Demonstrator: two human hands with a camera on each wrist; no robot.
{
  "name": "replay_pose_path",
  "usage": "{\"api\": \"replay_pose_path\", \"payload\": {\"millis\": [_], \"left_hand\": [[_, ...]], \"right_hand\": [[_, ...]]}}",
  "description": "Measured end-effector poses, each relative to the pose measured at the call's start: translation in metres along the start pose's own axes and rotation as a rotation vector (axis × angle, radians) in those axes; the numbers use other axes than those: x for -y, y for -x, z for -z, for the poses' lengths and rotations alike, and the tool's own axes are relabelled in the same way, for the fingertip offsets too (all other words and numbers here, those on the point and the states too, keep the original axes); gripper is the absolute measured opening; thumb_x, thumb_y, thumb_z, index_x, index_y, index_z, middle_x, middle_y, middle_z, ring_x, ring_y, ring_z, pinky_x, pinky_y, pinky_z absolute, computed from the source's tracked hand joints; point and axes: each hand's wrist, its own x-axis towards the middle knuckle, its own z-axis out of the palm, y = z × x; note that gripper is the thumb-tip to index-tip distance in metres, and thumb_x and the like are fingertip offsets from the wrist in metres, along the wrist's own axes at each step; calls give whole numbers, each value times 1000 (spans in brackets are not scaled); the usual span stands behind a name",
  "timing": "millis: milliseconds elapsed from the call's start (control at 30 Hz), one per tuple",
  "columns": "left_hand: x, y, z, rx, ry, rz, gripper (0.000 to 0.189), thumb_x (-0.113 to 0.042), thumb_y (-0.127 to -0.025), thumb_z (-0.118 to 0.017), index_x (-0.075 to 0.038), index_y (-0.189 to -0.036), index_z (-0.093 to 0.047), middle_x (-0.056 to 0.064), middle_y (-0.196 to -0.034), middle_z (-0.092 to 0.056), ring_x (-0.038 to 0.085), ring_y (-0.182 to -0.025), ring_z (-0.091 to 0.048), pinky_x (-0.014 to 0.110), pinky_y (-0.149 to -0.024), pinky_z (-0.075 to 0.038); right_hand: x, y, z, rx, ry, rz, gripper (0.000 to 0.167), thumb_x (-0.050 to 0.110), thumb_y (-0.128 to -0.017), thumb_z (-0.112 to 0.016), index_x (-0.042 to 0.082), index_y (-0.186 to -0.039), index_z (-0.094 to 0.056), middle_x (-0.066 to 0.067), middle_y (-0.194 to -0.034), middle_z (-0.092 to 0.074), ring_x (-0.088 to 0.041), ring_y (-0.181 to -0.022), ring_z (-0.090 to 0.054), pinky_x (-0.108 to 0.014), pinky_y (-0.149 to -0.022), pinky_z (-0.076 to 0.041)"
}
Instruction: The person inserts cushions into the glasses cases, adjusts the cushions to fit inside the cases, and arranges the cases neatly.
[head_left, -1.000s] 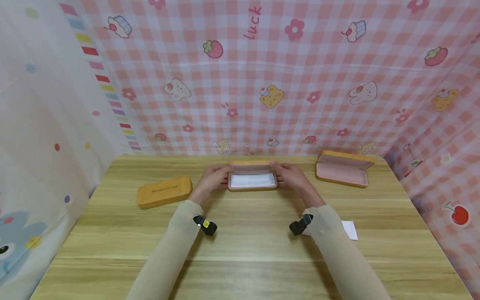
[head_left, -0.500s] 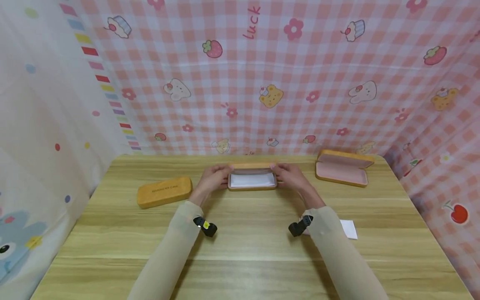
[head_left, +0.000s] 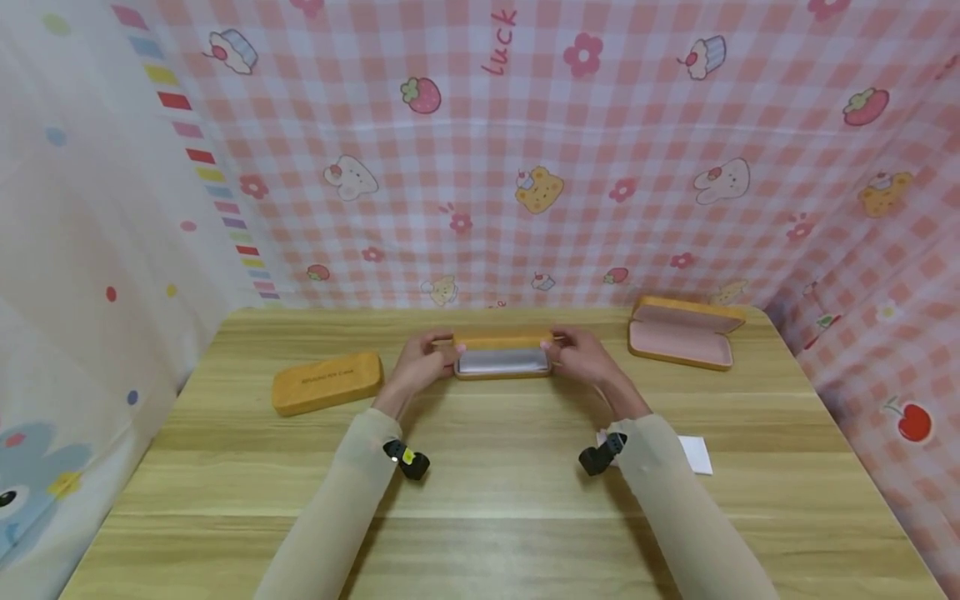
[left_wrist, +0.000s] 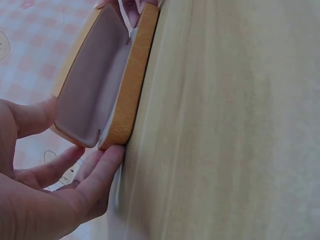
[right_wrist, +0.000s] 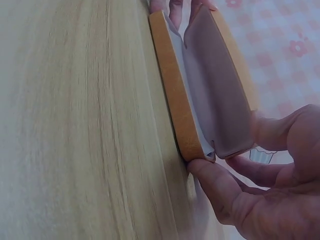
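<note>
An orange hinged glasses case (head_left: 504, 342) sits partly open at the back middle of the wooden table. Inside it, the head view shows a folded white cloth (head_left: 502, 362). My left hand (head_left: 422, 365) grips the case's left end. In the left wrist view, the thumb lies at the edge of the lid (left_wrist: 92, 75) while fingers touch the base. At the opposite end, my right hand (head_left: 588, 358) holds the case the same way. Its thumb is on the lid and a fingertip (right_wrist: 205, 170) lies at the base's corner. A pink lining shows under the tilted lid.
Left of my hands lies a closed orange case (head_left: 327, 383). Another case (head_left: 682, 343) stands open at the back right, its pink lining bare. A white cloth (head_left: 696, 455) lies partly under my right forearm. Behind the table hangs a checked curtain (head_left: 480, 150).
The lid of the middle case has tipped forward and down under both thumbs, covering more of the cloth. The other cases have stayed in place.
</note>
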Motion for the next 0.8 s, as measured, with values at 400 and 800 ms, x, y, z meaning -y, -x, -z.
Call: {"api": "replay_pose_path", "payload": {"millis": [400,800], "left_hand": [[11,7,-7,-92,-115,-105,55,-11,-89,-78,-10,-141,-58,17,-137,-63,33,-128,-61,47,-111,-49],[15,6,-17,-178,-137,-166,60,14,-77,-79,0,-132,-60,20,-122,-68,32,-112,-68,38,-99,-58]], "right_hand": [[-12,4,-4,-66,110,84,54,15,-103,-62,-1,-151,-44,-23,-145,-53,-38,-133,-54,-49,-110,-48],[-10,9,-21,-177,173,144,54,-6,-92,-67,-7,-142,-48,-26,-136,-59,-38,-123,-64,-45,-104,-54]]}}
